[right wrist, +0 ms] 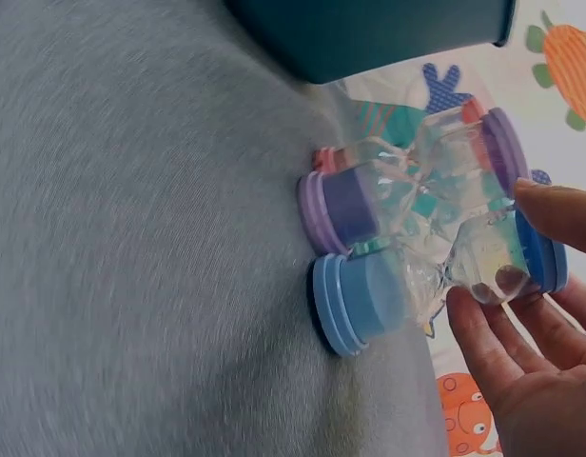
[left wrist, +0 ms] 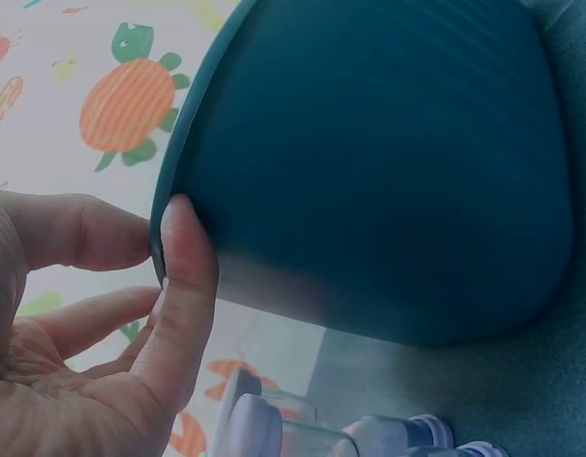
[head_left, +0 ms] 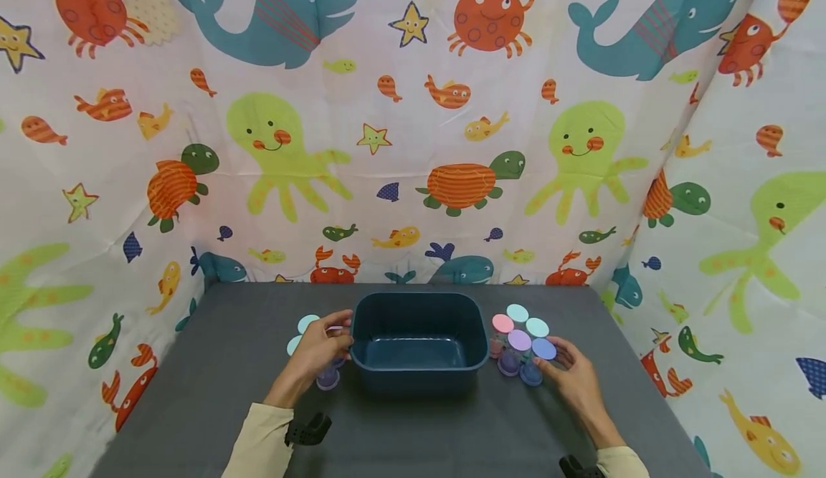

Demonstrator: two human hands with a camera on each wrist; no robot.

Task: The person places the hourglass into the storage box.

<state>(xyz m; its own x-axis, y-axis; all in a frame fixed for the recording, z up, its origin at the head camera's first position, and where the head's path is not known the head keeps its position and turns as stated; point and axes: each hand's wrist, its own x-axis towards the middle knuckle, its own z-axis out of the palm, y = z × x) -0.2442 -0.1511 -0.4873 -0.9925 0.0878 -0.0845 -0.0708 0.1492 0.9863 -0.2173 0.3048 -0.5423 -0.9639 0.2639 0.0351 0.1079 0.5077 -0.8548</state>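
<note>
A dark teal plastic bin (head_left: 419,381) stands upright on the grey tabletop. My left hand (head_left: 315,355) pinches its left rim; in the left wrist view the thumb (left wrist: 188,248) lies against the wall and the fingers are across the rim. At the right, my right hand (head_left: 574,381) holds a blue-capped sand timer (head_left: 543,349) near its top, thumb by the upper cap and fingertips at the glass. That timer stands upright, blue sand in its lower bulb. Beside it stands a purple-capped sand timer (right wrist: 345,209), with pink and mint-capped ones (head_left: 518,312) close by.
Several more sand timers (head_left: 328,378) stand left of the bin, partly hidden by my left hand. A curtain (head_left: 400,249) printed with sea animals surrounds the table (head_left: 426,442) at the back and sides. The bin's visible inside floor is bare.
</note>
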